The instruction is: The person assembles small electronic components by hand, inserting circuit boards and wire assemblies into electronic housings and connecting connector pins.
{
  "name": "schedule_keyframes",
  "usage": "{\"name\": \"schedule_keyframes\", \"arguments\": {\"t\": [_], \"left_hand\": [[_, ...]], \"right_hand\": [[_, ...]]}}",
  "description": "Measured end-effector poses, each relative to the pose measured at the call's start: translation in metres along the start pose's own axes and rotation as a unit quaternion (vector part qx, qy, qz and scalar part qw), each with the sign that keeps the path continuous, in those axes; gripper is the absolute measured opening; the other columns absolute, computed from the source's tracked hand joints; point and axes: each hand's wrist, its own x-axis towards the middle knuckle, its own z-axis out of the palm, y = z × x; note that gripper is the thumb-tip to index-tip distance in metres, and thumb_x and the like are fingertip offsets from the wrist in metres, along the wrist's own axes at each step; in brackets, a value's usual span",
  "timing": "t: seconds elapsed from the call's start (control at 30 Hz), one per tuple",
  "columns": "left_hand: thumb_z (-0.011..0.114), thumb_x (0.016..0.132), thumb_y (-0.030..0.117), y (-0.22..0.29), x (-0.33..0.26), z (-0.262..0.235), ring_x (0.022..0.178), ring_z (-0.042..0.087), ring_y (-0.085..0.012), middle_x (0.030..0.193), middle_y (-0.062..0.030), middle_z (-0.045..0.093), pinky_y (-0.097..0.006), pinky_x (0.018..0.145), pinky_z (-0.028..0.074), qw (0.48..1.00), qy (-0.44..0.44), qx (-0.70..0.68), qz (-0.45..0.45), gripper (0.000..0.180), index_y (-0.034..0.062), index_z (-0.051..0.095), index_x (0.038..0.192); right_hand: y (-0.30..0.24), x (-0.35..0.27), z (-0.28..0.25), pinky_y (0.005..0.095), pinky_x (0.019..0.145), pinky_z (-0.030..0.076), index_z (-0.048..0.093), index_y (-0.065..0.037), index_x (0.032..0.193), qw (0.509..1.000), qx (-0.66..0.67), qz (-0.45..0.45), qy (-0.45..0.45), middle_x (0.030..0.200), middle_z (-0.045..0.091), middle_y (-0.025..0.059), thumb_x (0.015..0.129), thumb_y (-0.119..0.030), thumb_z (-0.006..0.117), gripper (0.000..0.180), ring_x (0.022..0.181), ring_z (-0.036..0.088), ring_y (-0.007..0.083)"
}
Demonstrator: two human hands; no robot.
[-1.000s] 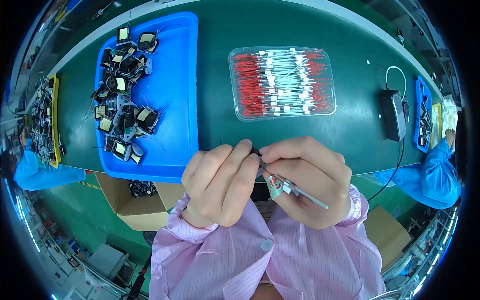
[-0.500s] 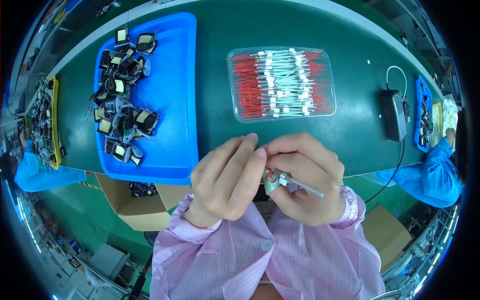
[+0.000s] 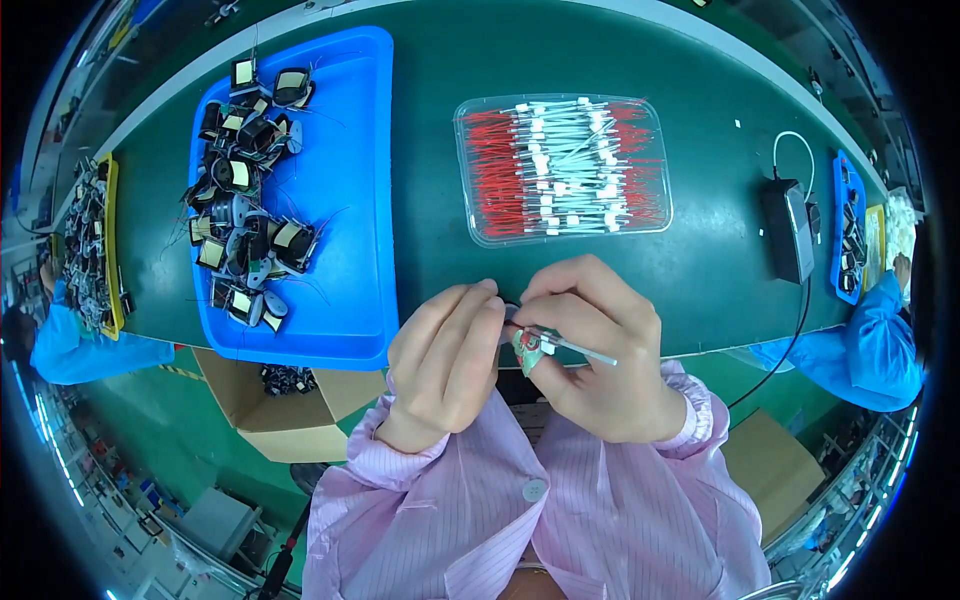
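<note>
My left hand (image 3: 445, 365) and my right hand (image 3: 600, 350) meet in front of my chest, at the table's near edge. Between the left fingertips and the right ones sits a small dark part (image 3: 511, 312), mostly covered by the left fingers. My right hand is closed on a wire lead with a pale sleeve and a white connector (image 3: 575, 347); its sleeved end sticks out to the right below the fingers. Patterned green and red tape (image 3: 527, 348) is wrapped round the right thumb. The left fingers are curled and pressed together.
A blue tray (image 3: 350, 200) at left holds several black coil parts (image 3: 238, 174) with trailing wires. A clear box (image 3: 480, 241) holds red and pale leads. At right stands a black power adapter (image 3: 790, 232). A cardboard box (image 3: 290, 445) is below. Blue-sleeved people sit at both sides.
Both hands have moved slightly; the right one has shifted left and up a little with the wire lead. The fingertips have parted a bit, showing more of the dark part.
</note>
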Motion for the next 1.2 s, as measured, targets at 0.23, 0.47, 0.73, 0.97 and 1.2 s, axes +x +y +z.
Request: {"name": "schedule_keyframes", "arguments": {"t": [0.23, 0.47, 0.73, 0.97, 1.2], "left_hand": [[0.063, 0.067, -0.011, 0.000, 0.000, 0.000, 0.076, 0.065, -0.0334, 0.083, -0.0220, 0.066, -0.036, 0.064, 0.057, 1.000, 0.024, 0.000, -0.009, 0.029, -0.0103, 0.060, 0.096], [0.062, 0.063, -0.015, -0.006, -0.003, 0.007, 0.077, 0.066, -0.0355, 0.093, -0.0246, 0.065, -0.041, 0.063, 0.057, 0.997, 0.052, -0.063, -0.002, 0.046, -0.0084, 0.055, 0.107], [0.062, 0.063, -0.016, -0.008, -0.007, 0.010, 0.089, 0.064, -0.0365, 0.108, -0.0232, 0.063, -0.040, 0.072, 0.055, 0.978, 0.014, -0.183, -0.101, 0.055, -0.0074, 0.052, 0.117], [0.065, 0.072, -0.008, -0.005, -0.001, -0.003, 0.111, 0.058, -0.0327, 0.123, -0.0198, 0.059, -0.038, 0.092, 0.046, 0.853, -0.105, -0.438, -0.264, 0.058, -0.0072, 0.049, 0.128], [0.078, 0.072, 0.008, -0.008, -0.007, -0.008, 0.108, 0.057, -0.0294, 0.116, -0.0181, 0.059, -0.037, 0.089, 0.046, 0.811, -0.139, -0.514, -0.243, 0.053, -0.0062, 0.057, 0.119]], "right_hand": [[-0.012, 0.001, -0.012, 0.0303, 0.050, 0.045, 0.059, 0.003, 0.101, 0.996, 0.058, 0.054, -0.033, 0.081, 0.056, 0.0113, 0.071, -0.001, 0.071, 0.033, 0.060, 0.054, 0.0193], [-0.010, -0.004, -0.006, 0.0269, 0.058, 0.054, 0.058, 0.006, 0.094, 0.997, 0.081, 0.018, 0.009, 0.083, 0.064, 0.0151, 0.077, 0.003, 0.068, 0.020, 0.068, 0.061, 0.0182], [-0.012, -0.004, -0.009, 0.0267, 0.062, 0.055, 0.060, 0.005, 0.093, 0.998, 0.039, 0.051, -0.011, 0.081, 0.068, 0.0136, 0.078, 0.003, 0.068, 0.017, 0.071, 0.069, 0.0203], [-0.004, -0.005, -0.009, 0.0252, 0.059, 0.053, 0.062, 0.004, 0.091, 0.995, 0.061, 0.074, 0.022, 0.081, 0.069, 0.0112, 0.080, -0.001, 0.071, 0.014, 0.070, 0.070, 0.0176], [0.003, -0.005, -0.023, 0.0264, 0.050, 0.047, 0.066, 0.000, 0.088, 0.995, 0.080, 0.053, -0.020, 0.075, 0.067, 0.0097, 0.075, -0.002, 0.071, 0.013, 0.056, 0.063, 0.0186]]}}
